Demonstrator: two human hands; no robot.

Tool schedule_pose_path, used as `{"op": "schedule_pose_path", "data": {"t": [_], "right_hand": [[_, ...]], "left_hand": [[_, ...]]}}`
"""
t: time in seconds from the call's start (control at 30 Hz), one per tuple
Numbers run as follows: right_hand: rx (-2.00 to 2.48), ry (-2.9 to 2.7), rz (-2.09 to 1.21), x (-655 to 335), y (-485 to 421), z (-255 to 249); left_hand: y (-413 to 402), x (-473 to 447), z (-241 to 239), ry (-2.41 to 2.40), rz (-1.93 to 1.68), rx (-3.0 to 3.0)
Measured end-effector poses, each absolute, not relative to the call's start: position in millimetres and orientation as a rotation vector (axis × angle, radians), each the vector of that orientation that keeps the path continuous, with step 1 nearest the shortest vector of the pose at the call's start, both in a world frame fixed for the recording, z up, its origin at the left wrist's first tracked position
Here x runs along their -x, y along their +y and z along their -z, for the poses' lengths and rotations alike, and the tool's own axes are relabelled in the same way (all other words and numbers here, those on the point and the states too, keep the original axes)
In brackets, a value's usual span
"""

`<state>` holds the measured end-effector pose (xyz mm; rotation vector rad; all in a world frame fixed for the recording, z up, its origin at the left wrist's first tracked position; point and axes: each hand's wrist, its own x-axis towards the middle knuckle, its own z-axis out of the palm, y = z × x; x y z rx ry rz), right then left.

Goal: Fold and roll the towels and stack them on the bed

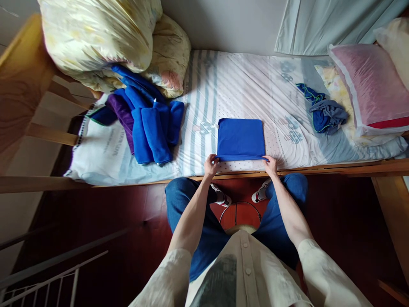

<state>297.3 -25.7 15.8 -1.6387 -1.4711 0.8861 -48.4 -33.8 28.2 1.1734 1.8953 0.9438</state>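
Observation:
A blue cloth lies flat on the bed in a neat rectangle, with a small white tag at its left edge. My left hand pinches its near left corner. At the near right corner my right hand grips the same edge between thumb and fingers. Between the two hands the near edge forms a narrow folded strip. What garment or textile the cloth is, I cannot tell.
Several blue rolled or folded cloths and a purple one pile up on the left. Behind them sits a bulky yellow quilt. Crumpled blue-grey clothing and a pink pillow lie right. A wooden bed rail runs along the front.

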Motion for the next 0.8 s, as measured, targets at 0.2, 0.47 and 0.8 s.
{"op": "schedule_pose_path", "data": {"t": [0.2, 0.47, 0.8], "right_hand": [[1.752, -1.439, -0.876, -300.4, -26.4, -19.4], [1.783, -1.439, -0.919, -293.3, -29.3, -24.9], [1.949, -1.407, -0.898, -294.4, -33.7, -20.0]], "left_hand": [[-38.8, 56.0, -28.0, 1.988, -0.845, -1.155], [-49.9, 55.6, -34.2, 1.985, -0.799, -1.134], [-47.4, 56.2, -33.0, 1.978, -0.732, -1.122]]}}
